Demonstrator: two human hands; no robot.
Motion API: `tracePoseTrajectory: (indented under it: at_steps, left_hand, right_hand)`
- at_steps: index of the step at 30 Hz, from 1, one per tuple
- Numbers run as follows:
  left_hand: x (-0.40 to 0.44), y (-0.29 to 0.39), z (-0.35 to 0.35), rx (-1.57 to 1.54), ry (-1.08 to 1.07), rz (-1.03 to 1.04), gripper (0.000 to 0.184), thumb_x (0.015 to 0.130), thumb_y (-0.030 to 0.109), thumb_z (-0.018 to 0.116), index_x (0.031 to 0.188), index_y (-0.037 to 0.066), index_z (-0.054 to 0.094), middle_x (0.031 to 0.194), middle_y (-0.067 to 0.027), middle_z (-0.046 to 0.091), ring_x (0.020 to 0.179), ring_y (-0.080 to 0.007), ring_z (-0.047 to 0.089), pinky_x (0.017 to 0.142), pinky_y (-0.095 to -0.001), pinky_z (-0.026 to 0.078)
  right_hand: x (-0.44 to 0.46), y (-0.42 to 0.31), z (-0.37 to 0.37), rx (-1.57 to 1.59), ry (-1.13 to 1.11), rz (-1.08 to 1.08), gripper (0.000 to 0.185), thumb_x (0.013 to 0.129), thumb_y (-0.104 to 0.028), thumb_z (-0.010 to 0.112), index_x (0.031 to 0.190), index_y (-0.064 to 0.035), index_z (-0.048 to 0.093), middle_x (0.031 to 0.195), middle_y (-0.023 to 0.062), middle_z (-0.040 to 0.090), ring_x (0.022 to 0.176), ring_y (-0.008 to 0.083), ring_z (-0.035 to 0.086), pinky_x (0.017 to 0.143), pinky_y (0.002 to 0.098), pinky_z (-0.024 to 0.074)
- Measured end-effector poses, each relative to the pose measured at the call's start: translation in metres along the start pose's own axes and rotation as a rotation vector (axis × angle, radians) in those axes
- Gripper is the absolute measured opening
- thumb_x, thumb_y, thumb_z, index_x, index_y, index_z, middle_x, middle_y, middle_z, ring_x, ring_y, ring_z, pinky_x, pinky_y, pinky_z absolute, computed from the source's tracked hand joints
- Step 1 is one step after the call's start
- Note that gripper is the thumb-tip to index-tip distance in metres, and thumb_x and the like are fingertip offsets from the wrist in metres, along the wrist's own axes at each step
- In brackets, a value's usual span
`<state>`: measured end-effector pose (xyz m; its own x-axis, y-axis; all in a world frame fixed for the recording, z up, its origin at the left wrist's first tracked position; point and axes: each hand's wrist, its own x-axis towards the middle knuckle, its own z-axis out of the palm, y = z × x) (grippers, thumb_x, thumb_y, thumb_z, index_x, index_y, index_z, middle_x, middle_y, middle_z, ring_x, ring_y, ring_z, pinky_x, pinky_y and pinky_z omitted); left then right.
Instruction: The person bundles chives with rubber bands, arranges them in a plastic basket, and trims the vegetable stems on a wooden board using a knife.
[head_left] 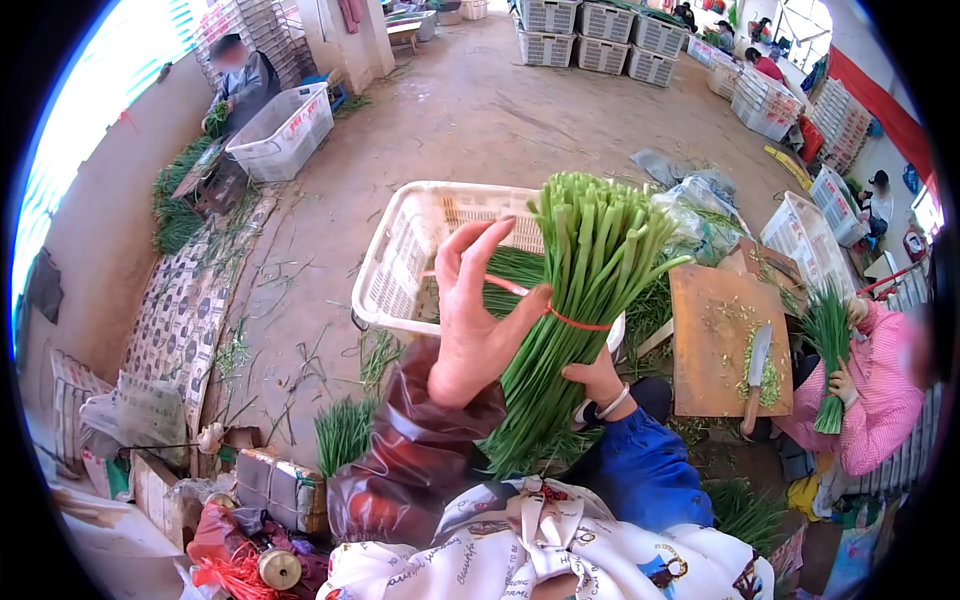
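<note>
A thick bundle of green garlic chives point(585, 265) stands tilted before me, its cut ends up and its leaves running down toward my lap. My right hand point(597, 382) grips the bundle low on its right side, with fingers hidden behind the stalks. A red tie point(580, 323) circles the stalks. From it, a strand runs left into my left hand point(470, 325), which is raised beside the bundle with fingers curled and the thumb touching the stalks near the tie. Behind the bundle stands a white plastic crate point(385, 265) with more chives inside.
A wooden board point(715, 345) with chopped bits and a knife point(757, 370) is at right. Beside it, a person in pink point(880, 385) holds chives. A spool point(279, 568) and red strands lie lower left. Another person point(245, 80) sits by a crate point(285, 135).
</note>
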<state>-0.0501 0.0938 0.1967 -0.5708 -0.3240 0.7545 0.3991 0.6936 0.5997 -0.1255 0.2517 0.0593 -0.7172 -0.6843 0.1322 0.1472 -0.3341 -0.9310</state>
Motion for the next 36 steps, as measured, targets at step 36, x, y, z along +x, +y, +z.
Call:
tracePoseTrajectory:
  at_steps: [36]
  left_hand:
    - [-0.132, -0.413, -0.078, 0.594, -0.753, -0.464, 0.021, 0.072, 0.016, 0.057, 0.090, 0.004, 0.058, 0.087, -0.0128, 0.058, 0.087, -0.0293, 0.054, 0.083, -0.0399, 0.038]
  right_hand:
    - [0.256, 0.267, -0.066, -1.275, -0.683, 0.485, 0.076, 0.054, -0.033, 0.069, 0.118, -0.0068, 0.038, 0.098, 0.0219, 0.052, 0.091, 0.0355, 0.052, 0.079, 0.0397, 0.0428]
